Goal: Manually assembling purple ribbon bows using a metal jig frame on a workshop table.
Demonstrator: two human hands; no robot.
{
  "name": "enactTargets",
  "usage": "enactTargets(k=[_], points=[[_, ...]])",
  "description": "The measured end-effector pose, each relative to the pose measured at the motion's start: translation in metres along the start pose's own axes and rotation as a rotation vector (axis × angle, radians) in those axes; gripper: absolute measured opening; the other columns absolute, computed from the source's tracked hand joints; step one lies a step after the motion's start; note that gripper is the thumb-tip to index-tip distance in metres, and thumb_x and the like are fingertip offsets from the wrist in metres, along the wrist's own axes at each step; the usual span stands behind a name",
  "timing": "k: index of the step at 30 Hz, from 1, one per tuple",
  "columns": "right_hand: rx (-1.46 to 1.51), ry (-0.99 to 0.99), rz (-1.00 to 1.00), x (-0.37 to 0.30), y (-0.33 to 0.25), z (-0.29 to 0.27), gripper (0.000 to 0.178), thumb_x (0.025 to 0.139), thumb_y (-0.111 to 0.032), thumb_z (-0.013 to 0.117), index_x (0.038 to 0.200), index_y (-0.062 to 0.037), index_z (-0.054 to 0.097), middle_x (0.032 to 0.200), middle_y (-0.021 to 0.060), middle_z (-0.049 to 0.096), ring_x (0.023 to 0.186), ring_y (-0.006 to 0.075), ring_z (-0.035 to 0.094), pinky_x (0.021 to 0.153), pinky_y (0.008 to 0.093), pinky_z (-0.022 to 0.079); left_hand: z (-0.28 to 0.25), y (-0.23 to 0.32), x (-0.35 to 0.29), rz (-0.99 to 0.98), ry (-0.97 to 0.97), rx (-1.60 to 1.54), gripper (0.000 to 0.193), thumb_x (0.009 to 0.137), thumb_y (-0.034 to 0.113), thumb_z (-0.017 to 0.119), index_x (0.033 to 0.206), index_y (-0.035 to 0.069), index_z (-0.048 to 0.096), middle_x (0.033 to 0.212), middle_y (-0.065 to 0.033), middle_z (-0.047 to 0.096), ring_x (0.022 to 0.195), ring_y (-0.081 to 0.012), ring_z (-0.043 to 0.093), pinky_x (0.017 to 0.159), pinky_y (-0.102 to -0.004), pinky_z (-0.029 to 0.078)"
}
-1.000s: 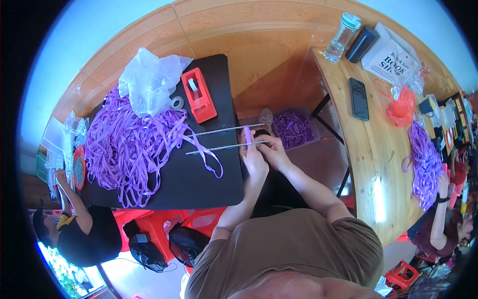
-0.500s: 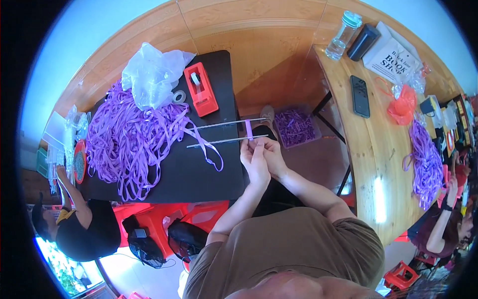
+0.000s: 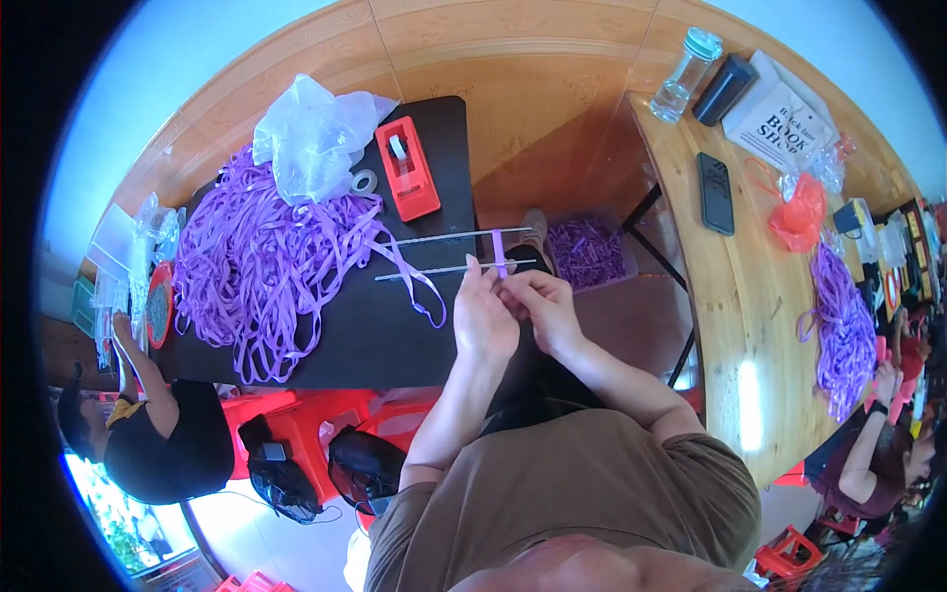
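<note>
My left hand (image 3: 483, 314) and my right hand (image 3: 541, 308) meet at the edge of a black table (image 3: 395, 335). Both pinch a narrow purple ribbon strip (image 3: 499, 253) wrapped around two thin metal rods (image 3: 449, 253) that stick out past the table edge. A loose ribbon tail (image 3: 419, 288) trails from the rods across the table top. A large heap of purple ribbons (image 3: 261, 266) lies to the left on the table.
A red tape dispenser (image 3: 406, 168), a tape roll (image 3: 364, 182) and a clear plastic bag (image 3: 314, 133) sit at the table's far side. A tray of purple pieces (image 3: 586, 252) stands on the floor. A wooden table (image 3: 750, 286) on the right holds a phone (image 3: 715, 192), a bottle (image 3: 689, 61) and ribbons. Other people sit at left and right.
The view has shifted slightly; my hands stay at the rods, fingers working the ribbon strip closer around them.
</note>
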State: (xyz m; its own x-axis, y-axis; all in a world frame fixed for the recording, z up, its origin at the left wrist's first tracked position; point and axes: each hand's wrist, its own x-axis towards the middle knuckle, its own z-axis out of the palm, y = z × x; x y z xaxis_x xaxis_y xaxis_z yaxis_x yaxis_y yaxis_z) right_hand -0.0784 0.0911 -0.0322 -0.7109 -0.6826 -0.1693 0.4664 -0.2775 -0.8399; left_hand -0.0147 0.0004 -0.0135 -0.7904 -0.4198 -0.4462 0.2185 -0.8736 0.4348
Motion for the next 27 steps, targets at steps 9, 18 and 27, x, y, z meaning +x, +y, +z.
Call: enactTargets(k=[9,18,27], points=[[-0.315,-0.017,-0.286,0.033,-0.042,-0.025,0.008,0.087,-0.005,0.062,0.093,0.0005,0.065,0.083,0.0020,0.063,0.075,0.0063,0.056,0.067,0.0203,0.044,0.008,0.023,-0.013,-0.213,-0.075,-0.101,0.074,0.094,0.054,0.039,0.133,-0.008,0.036,0.136,-0.0221,0.039,0.134,-0.0349,0.026,0.112,-0.0440,0.012],[-0.623,-0.275,-0.177,0.156,-0.059,0.088,0.020,0.086,-0.017,0.066,0.093,0.0011,0.068,0.084,0.0025,0.066,0.079,0.0072,0.057,0.071,0.0225,0.043,-0.003,0.020,-0.009,-0.227,-0.143,-0.138,0.071,0.093,0.056,0.039,0.127,-0.005,0.044,0.133,-0.0187,0.045,0.126,-0.0321,0.037,0.108,-0.0424,0.021],[-0.472,-0.128,0.012,0.176,-0.029,0.121,0.013,0.083,-0.013,0.069,0.077,-0.0014,0.067,0.075,0.0044,0.065,0.071,0.0098,0.057,0.066,0.0250,0.041,-0.002,0.019,-0.008,-0.233,-0.106,-0.155,0.075,0.092,0.055,0.042,0.134,-0.006,0.034,0.131,-0.0171,0.044,0.126,-0.0302,0.036,0.108,-0.0425,0.020]])
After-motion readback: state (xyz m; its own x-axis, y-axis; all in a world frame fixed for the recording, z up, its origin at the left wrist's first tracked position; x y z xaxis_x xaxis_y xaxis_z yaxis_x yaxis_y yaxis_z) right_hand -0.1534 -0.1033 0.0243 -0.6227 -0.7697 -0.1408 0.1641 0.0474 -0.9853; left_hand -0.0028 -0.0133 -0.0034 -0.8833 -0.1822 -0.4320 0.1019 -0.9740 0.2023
